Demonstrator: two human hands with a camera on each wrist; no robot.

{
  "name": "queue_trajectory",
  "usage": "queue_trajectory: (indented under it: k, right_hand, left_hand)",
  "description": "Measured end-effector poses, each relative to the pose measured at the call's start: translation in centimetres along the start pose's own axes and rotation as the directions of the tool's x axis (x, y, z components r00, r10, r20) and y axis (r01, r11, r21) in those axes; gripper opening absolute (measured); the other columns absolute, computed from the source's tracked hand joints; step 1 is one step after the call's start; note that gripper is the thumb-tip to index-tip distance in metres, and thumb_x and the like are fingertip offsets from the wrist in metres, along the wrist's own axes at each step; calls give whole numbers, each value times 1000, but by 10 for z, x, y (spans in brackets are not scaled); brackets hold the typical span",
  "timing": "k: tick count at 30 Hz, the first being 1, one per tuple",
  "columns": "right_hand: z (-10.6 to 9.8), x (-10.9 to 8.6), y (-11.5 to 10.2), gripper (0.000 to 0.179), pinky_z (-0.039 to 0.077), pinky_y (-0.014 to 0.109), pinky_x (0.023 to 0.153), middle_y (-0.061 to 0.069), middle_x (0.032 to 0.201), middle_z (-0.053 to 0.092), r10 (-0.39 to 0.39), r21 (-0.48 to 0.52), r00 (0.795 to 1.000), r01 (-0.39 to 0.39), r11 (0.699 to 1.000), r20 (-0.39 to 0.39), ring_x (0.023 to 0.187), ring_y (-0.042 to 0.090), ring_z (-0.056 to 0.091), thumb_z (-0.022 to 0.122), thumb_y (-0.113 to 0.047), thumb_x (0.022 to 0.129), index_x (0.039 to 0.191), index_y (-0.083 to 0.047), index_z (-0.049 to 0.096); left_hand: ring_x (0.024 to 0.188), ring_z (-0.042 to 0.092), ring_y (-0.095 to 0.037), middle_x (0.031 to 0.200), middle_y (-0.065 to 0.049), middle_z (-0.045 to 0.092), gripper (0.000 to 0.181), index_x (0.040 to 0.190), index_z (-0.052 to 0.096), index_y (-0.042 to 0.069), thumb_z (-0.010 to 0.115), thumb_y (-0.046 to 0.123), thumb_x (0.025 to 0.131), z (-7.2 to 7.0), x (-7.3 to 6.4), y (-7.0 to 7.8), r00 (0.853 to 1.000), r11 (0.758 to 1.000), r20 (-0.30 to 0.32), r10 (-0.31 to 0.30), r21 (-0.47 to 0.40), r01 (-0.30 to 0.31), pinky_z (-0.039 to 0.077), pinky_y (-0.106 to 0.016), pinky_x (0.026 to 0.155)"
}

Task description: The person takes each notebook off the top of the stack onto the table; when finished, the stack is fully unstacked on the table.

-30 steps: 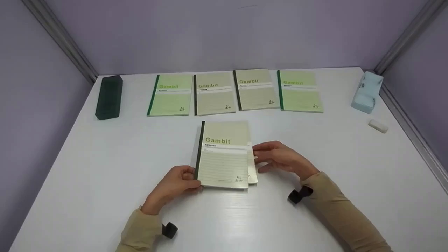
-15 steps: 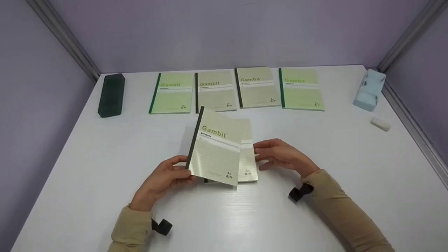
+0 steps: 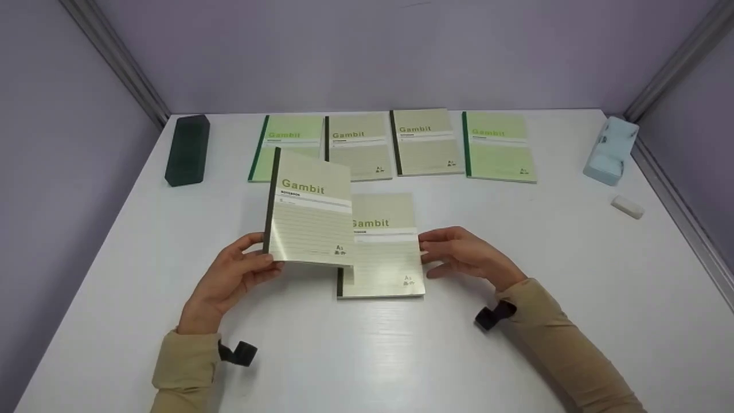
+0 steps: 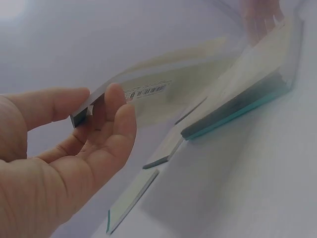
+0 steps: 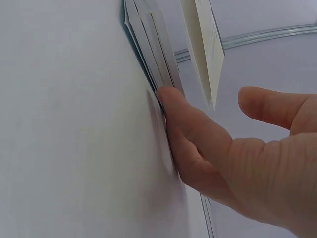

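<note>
In the head view my left hand (image 3: 229, 278) pinches a beige Gambit notebook (image 3: 312, 229) near the lower end of its dark spine. The notebook is lifted and tilted; its back cover with a barcode (image 4: 145, 91) shows in the left wrist view. Below it lies a notebook stack (image 3: 390, 258), beige on top, its left part hidden by the lifted one. A teal spine (image 4: 237, 111) shows at the bottom of this stack in the left wrist view. My right hand (image 3: 473, 258) touches the stack's right edge with its fingertips, thumb held apart.
Along the back lie a green notebook (image 3: 295, 129), two beige notebooks (image 3: 361, 149) (image 3: 427, 143) and another green notebook (image 3: 499, 149). A dark green case (image 3: 188, 150) stands at the left, a light blue case (image 3: 612, 150) at the right, with a white eraser (image 3: 627, 207) before it.
My left hand has lifted the top notebook off the stack and carried it to the left, uncovering the beige notebook below. The right hand has stayed at the stack's right edge.
</note>
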State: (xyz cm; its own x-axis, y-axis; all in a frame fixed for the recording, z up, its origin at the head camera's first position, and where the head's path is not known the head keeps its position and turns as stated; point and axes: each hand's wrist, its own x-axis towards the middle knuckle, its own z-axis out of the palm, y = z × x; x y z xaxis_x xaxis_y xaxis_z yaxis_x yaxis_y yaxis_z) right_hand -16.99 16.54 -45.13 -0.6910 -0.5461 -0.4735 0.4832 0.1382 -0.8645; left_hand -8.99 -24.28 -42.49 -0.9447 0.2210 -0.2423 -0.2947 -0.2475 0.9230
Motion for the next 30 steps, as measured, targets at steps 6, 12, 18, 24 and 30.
queue_trajectory:
  k: [6,12,18,24,30]
  right_hand:
    - [0,0,0,49,54,38,80,15,129,54,-4,-8,1000,4,1000,2,103,23,60,55,-10,96,140,8,39]
    - [0,1,0,50,54,38,81,16,131,53,0,-12,1000,0,1000,0,104,24,60,55,-11,96,140,7,39]
    - [-1,0,0,50,53,38,81,16,132,53,3,-6,1000,-3,1000,-9,104,24,60,55,-11,96,140,7,39]
    - [-1,1,0,50,53,39,82,16,133,53,5,-1,1000,-5,1000,-8,105,24,60,56,-11,96,140,7,39]
    - [0,0,0,50,53,39,81,16,133,51,1,-1,1000,-1,1000,-11,104,24,60,56,-9,96,140,7,39]
  left_hand:
    - [89,66,-20,100,-11,66,40,131,43,1,57,-2,93,-22,-9,2,1000,1000,-30,9,5,-9,53,-34,85]
    - [89,66,-19,102,-10,66,35,127,47,4,57,-2,93,-45,-20,-3,997,1000,-74,-9,-2,9,53,-33,84]
    - [90,67,-19,104,-10,66,33,123,50,9,58,-2,93,-63,-28,-9,994,998,-93,-55,-20,54,53,-33,84]
    - [88,67,-19,101,-9,66,42,129,44,2,62,0,91,-77,-33,-11,979,990,-150,-134,21,139,54,-32,83]
    - [89,67,-16,100,-6,65,63,142,27,-8,63,2,91,-86,-35,-14,961,971,-222,-168,130,200,53,-29,83]
